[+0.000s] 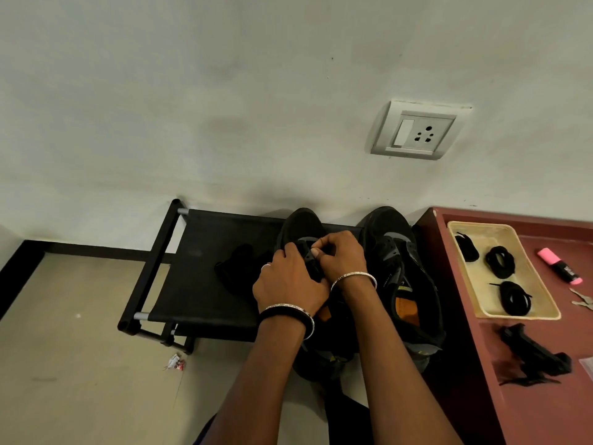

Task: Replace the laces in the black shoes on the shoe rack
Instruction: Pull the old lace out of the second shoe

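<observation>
Two black shoes stand on the black fabric shoe rack [208, 284], toes toward the wall. Both my hands work over the left shoe [300, 224]. My left hand [288, 281] lies on its lacing area with curled fingers, and my right hand [341, 252] pinches a black lace near the upper eyelets. Most of that shoe's tongue is hidden under my hands. The right shoe [398, 268] stands beside it, untouched, its orange insole showing. Coiled black laces [515, 297] lie in a cream tray [542, 303] at the right.
A maroon table [545, 396] stands right of the rack, carrying the tray, a pink highlighter [560, 264], keys [582, 300] and a black tangle [534, 354]. A dark cloth [237, 268] lies on the rack. A wall socket [417, 130] sits above; litter [175, 362] lies on the floor.
</observation>
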